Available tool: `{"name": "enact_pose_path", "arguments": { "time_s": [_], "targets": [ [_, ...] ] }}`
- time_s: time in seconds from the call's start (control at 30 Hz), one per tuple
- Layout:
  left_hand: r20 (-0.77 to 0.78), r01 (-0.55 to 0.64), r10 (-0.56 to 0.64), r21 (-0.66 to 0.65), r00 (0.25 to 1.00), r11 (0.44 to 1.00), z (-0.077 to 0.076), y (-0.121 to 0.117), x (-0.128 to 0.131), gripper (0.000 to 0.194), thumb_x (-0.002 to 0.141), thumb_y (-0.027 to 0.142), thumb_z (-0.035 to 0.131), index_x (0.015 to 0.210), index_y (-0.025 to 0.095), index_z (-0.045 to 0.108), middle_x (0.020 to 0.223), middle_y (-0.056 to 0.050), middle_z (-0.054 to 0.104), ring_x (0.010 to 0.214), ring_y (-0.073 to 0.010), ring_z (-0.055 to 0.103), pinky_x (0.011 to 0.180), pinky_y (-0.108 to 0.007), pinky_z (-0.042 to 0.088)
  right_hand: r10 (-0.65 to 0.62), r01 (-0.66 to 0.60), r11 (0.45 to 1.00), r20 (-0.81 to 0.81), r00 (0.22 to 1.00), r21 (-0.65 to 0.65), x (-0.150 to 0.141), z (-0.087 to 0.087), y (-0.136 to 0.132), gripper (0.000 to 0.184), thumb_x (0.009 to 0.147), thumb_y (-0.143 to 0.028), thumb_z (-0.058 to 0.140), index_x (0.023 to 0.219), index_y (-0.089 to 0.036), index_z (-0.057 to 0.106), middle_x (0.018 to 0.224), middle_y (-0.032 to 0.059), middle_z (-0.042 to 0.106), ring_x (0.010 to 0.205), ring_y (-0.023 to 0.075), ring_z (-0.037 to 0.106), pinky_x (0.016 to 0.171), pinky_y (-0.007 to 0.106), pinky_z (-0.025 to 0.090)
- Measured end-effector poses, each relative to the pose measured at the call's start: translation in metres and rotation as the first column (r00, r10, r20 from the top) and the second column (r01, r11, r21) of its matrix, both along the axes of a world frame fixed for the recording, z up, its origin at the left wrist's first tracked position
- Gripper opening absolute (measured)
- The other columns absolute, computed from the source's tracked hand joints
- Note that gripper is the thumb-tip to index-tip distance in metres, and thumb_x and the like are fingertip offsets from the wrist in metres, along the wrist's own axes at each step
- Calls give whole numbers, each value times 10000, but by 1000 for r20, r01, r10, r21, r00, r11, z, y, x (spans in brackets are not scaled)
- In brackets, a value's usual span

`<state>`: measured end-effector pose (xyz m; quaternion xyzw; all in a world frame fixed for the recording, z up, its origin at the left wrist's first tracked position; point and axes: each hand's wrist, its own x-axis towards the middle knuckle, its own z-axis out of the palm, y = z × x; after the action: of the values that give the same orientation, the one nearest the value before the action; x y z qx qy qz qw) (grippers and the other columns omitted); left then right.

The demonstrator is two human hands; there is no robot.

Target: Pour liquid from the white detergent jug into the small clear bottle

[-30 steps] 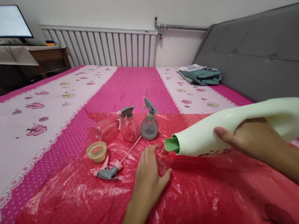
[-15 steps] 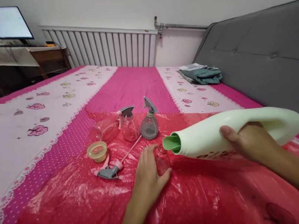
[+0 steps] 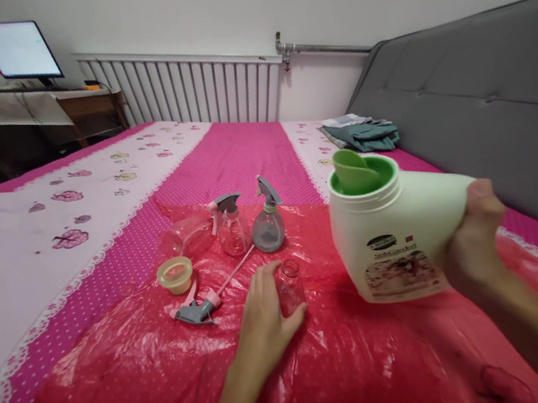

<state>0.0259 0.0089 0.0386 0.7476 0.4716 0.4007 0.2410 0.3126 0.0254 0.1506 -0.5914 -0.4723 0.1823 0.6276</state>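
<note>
The big pale green jug (image 3: pixel 390 237) is right of centre in the frame, its mouth uppermost and the green spout (image 3: pixel 356 175) showing inside the rim. Expect stiff, smooth plastic that may turn slippery if wetted; by its bulk it could be heavy when full, though you can't see how much is in it. Its far right part, where your grip sits, looks the best hold; whether its base touches the sheet can't be told.

The small clear bottle (image 3: pixel 290 286), near the middle of the frame, stands open-necked and upright. It looks light, thin-walled and easy to tip or squeeze in, so hold it low around the body with gentle pressure.

Your right hand (image 3: pixel 479 237) is closed around the jug at right, forearm slanting in from the lower right corner. Your left hand (image 3: pixel 264 306) curls narrowly around the small bottle, fingers on its far side and thumb nearer you, forearm rising from the bottom edge.

Left of that hand lie a spray head (image 3: pixel 197 310) with its tube and a yellowish cap (image 3: pixel 175 274), all on the red plastic sheet (image 3: pixel 363 356); beyond stands a grey spray bottle (image 3: pixel 268 230).
</note>
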Motion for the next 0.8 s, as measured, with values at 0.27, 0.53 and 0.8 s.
{"name": "enact_pose_path", "arguments": {
  "time_s": [0.27, 0.53, 0.8],
  "targets": [
    [3, -4, 3, 16, 1000, 1000, 4, -1, 0, 647, 880, 185, 742, 1464, 251, 471, 1405, -138, 629, 1352, -359, 635, 1179, -612, 514, -57, 67, 997, -257, 965, 30, -39, -22, -6, 619, 932, -705, 331, 1099, -245, 710, 885, 98, 748, 981, 321, 732, 749, 423, 607],
    [-69, -11, 11, 4, 998, 1000, 3, -1, -2, 641, 906, 213, 731, 1469, 237, 424, 1402, -150, 612, 1348, -369, 627, 1169, -624, 525, -134, 133, 990, -464, 875, -36, -27, -63, -1, 684, 945, -677, 308, 1270, -218, 696, 1000, 121, 774, 1034, 349, 748, 960, 520, 622],
    [-56, -22, 24, 32, 998, 999, -1, 2, -3, 649, 917, 230, 726, 1484, 274, 413, 1420, -127, 595, 1369, -354, 615, 1182, -596, 517, -138, 160, 987, -512, 848, -2, -33, -69, 3, 741, 960, -713, 285, 1321, -198, 678, 1041, 109, 783, 1085, 316, 753, 1067, 524, 594]
  ]
}}
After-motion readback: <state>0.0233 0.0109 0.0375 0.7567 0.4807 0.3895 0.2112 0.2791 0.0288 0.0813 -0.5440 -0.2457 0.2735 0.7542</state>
